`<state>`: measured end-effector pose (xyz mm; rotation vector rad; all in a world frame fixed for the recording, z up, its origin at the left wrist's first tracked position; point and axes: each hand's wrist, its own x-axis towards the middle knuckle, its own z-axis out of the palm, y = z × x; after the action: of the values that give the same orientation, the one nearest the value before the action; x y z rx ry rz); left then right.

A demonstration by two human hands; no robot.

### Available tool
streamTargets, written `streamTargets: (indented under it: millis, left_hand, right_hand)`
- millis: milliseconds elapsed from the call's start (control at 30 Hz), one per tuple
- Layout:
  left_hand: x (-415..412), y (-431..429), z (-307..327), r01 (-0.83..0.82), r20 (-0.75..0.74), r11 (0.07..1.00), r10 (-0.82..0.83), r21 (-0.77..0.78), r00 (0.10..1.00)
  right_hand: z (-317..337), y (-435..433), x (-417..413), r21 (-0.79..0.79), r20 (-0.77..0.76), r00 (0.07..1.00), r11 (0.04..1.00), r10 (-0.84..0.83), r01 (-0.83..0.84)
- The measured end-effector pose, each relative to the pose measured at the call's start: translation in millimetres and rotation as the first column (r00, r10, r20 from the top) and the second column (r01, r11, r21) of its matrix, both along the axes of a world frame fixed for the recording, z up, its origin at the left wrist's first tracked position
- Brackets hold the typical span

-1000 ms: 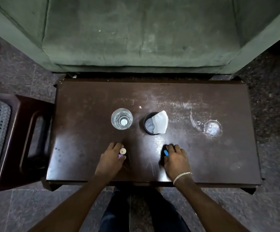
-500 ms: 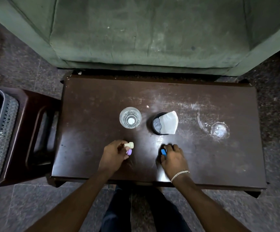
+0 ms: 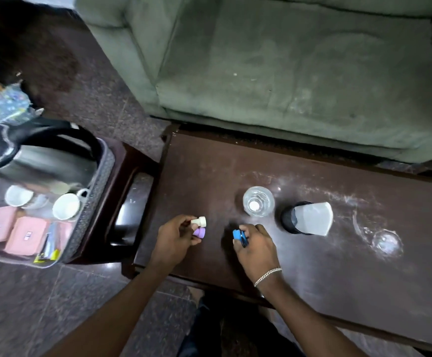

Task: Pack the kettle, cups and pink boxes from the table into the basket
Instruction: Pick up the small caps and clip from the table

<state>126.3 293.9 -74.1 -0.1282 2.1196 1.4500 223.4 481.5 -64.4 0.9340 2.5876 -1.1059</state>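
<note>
Two small light caps, cream (image 3: pixel 199 221) and lilac (image 3: pixel 200 232), sit pinched in the left hand (image 3: pixel 175 239); the right hand (image 3: pixel 254 244) clamps a blue clip (image 3: pixel 237 234). The steel kettle (image 3: pixel 39 161), fragile white cups (image 3: pixel 65 206) and pink boxes (image 3: pixel 25 234) lie in the grey basket (image 3: pixel 98 181).

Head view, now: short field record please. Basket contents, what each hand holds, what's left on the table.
basket: left of table, on a dark wooden stand
in basket: kettle, two white cups, pink boxes
left hand: pinches a cream piece and a purple piece
right hand: holds a small blue item
table: water glass, dark cup with white napkin, clear glass object
</note>
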Motion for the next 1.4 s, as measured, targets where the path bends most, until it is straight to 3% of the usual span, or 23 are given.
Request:
streamTargets:
  millis: [267, 533, 667, 933, 1100, 1400]
  left_hand:
    - [-36.7, -94.8, 46.0, -0.138, -0.102, 0.99, 0.138, 0.002, 0.985]
    - [-77.9, -216.2, 79.8, -0.299, -0.245, 0.946, 0.262, -0.126, 0.933]
    - [-96.6, -281.4, 87.5, -0.301, -0.314, 0.929, 0.225, -0.217, 0.922]
    - [-125.5, -368.7, 86.0, -0.295, -0.291, 0.862, 0.183, -0.412, 0.939]
    - [-147.8, -397.4, 82.0, -0.25, -0.303, 0.796, 0.089, -0.552, 0.949]
    - [-172.5, -420.3, 63.5, -0.146, -0.291, 0.741, -0.069, -0.656, 0.954]
  right_hand:
    - [41.2, -93.4, -82.1, -0.086, -0.102, 0.988, 0.988, 0.118, -0.126]
    - [72.1, -213.0, -152.3, -0.157, -0.232, 0.948, 0.953, 0.219, -0.259]
    - [75.9, -267.7, -173.4, -0.18, -0.272, 0.919, 0.923, 0.286, -0.34]
    - [72.6, -347.4, -203.1, -0.135, -0.238, 0.879, 0.882, 0.413, -0.451]
    - [63.5, -389.4, -222.2, -0.143, -0.157, 0.858, 0.849, 0.488, -0.509]
    - [44.5, -431.0, -233.3, -0.073, -0.069, 0.841, 0.838, 0.537, -0.541]
